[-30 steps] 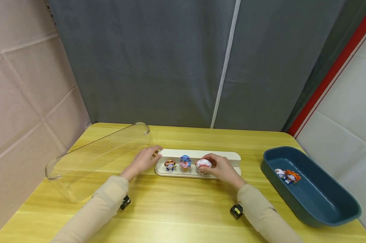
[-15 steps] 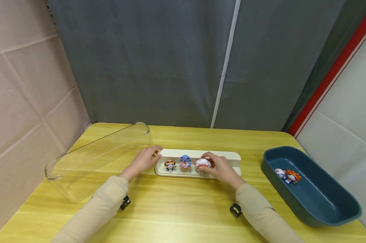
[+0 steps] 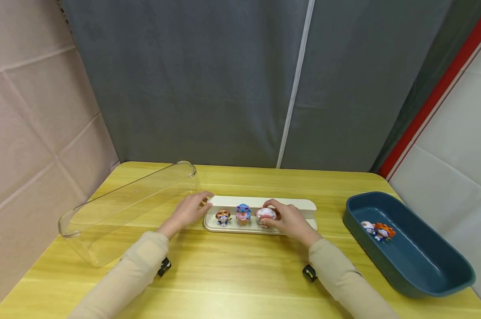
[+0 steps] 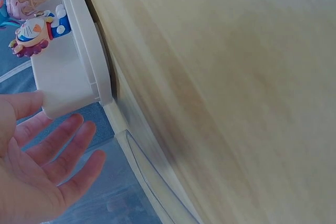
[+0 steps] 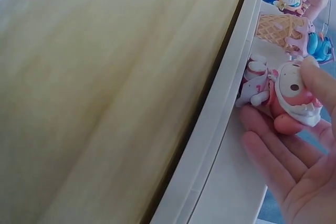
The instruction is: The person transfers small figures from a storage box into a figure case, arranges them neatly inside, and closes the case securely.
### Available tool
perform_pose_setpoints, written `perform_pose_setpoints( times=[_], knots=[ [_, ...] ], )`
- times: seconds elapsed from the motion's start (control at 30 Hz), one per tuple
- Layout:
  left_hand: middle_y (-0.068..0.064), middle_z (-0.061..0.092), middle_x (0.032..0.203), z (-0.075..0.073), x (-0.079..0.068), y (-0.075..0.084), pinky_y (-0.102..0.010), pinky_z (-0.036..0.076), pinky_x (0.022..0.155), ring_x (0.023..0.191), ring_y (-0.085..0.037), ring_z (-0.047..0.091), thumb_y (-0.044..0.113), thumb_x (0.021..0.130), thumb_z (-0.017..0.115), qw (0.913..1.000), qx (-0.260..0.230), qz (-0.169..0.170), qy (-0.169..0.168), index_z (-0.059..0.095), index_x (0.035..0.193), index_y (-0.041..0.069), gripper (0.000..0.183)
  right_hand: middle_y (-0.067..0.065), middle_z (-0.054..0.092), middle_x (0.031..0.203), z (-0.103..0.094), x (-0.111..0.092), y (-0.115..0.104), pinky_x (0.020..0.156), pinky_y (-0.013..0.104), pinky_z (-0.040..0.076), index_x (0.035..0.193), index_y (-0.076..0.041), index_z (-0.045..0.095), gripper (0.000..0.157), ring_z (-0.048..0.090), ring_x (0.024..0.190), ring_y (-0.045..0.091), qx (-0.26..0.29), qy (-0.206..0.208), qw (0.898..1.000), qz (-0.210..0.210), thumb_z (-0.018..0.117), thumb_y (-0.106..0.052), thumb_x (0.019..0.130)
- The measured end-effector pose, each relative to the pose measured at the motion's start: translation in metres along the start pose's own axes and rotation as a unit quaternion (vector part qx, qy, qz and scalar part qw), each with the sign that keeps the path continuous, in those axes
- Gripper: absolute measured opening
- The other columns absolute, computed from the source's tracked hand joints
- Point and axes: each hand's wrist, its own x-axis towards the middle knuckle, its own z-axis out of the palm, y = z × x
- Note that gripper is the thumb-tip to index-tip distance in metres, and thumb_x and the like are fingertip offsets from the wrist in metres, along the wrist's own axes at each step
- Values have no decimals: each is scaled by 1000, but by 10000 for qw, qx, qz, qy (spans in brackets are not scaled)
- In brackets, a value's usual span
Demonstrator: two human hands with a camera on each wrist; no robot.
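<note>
So everything here goes by the white display base [image 3: 228, 202] on the counter [image 3: 232, 274]. The right hand [image 3: 292, 220] is pinching the pink-and-white figure [image 3: 266, 214] between thumb and fingers, toward the base's right end; its feet look down on it, though I can't swear they're fully settled. The left hand [image 3: 186, 210] is at the base's left end, fingers loosely spread and just touching it, not gripping anything.

Progress-wise, I'd call it 3 of 5 figures on the base: the brown-haired figure [image 3: 223, 217] and the blue cone figure [image 3: 243, 213] stand there let go of, and number 3 is being held in place. Left over, I reckon: the white figure [image 3: 368, 227] and the orange-maned figure [image 3: 384, 232], both in the teal bin [image 3: 424, 266] well right of the base. The clear cover [image 3: 132, 208] is off, sitting left of the base.
</note>
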Motion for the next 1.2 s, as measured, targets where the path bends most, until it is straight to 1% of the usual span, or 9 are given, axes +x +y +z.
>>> perform_pose_setpoints(
  times=[0.13,0.2,0.3,0.47,0.57,0.7,0.83,1.0,1.2],
  knots=[
    [-8,61,99,0,0,0,-37,47,73,87,-21,57,20,89,54,10000,9,11,15,55,116,9,29,-5,57,68,-3,-2,0,54,24,41,109,-12,51,42,48,57,7,88,-112,9998,111,68,-31,77],
    [-9,61,99,0,0,0,-38,47,72,87,-22,57,20,89,54,10000,9,45,8,55,116,8,29,-1,62,75,-7,-3,1,59,26,45,110,-9,50,45,55,64,8,159,-73,9998,134,69,-31,75],
    [-8,61,99,0,0,0,-37,47,72,87,-21,57,21,89,54,10000,-3,11,-16,55,116,9,30,3,64,82,-15,-6,0,65,28,48,107,-6,51,44,60,73,12,193,89,9997,111,71,-27,75],
    [-8,61,100,0,0,0,-37,47,73,88,-21,57,21,89,54,10000,3,28,-10,54,116,9,30,3,63,82,-32,-9,0,66,30,50,105,-6,53,38,61,74,15,136,220,9996,107,69,-26,77],
    [-9,61,100,0,1,0,-38,47,73,88,-22,57,21,89,54,10000,12,53,-11,54,116,9,30,4,62,83,-43,-11,1,67,30,49,104,-5,54,37,60,74,15,59,203,9997,97,68,-27,78],
    [-9,61,100,0,1,0,-38,47,73,88,-22,57,21,89,54,10000,32,72,-10,54,116,9,30,7,62,86,-60,-14,1,70,35,49,104,-2,54,36,60,78,20,6,109,9999,46,66,-26,80],
    [-9,61,100,0,1,0,-38,47,73,88,-22,57,21,89,54,10000,53,83,4,54,116,9,30,7,61,89,-77,-18,1,74,38,48,106,-3,54,39,58,82,23,-126,-69,9996,235,63,-32,82],
    [-8,61,99,0,1,0,-38,46,73,88,-22,57,21,89,54,9999,33,95,16,54,116,9,30,6,60,92,-94,-24,3,76,40,47,107,-6,55,41,57,85,22,-390,-205,9977,522,61,-38,81],
    [-8,61,100,1,1,-1,-38,46,73,88,-22,57,22,89,54,10000,12,54,10,54,116,9,30,8,61,92,-110,-34,9,75,42,46,105,-4,56,40,58,85,24,-672,-134,9966,458,61,-36,82]
  ],
)
